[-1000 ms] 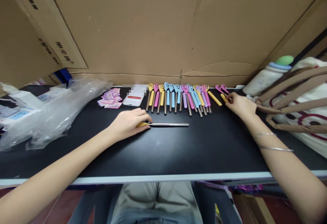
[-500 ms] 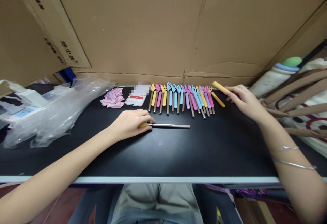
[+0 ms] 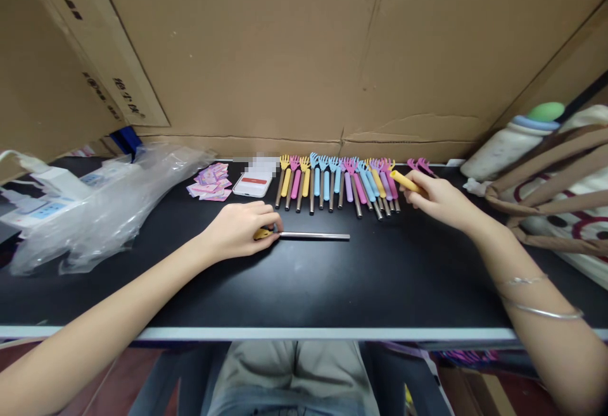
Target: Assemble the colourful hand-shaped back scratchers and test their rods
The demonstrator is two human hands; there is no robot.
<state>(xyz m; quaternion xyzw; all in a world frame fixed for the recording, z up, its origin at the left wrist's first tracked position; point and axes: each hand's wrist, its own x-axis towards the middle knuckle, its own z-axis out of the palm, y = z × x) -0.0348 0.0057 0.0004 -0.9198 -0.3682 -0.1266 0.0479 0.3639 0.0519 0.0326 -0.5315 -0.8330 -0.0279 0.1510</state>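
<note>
My left hand [image 3: 240,230] rests on the black table [image 3: 304,277], fingers closed on the yellow claw end of a back scratcher whose bare metal rod [image 3: 316,236] lies pointing right. Off to the right, my right hand [image 3: 439,201] is closed around a yellow handle sleeve [image 3: 403,181], held just right of the row of finished scratchers [image 3: 337,182]. That row lies side by side along the far table edge, with yellow, pink, blue and purple claws and sleeves. Two loose pink claws [image 3: 420,164] lie behind my right hand.
Cardboard walls [image 3: 285,49] close off the back. Crumpled clear plastic bags [image 3: 104,207] and white boxes fill the left. Small pink packets [image 3: 211,182] and a white-and-red box [image 3: 251,184] lie left of the row. A cream bag with brown straps [image 3: 555,194] and a bottle [image 3: 508,140] stand right.
My right hand picked up a yellow sleeve from the right end of the row and brought it back toward me, down and left. My left hand has stayed on the scratcher.
</note>
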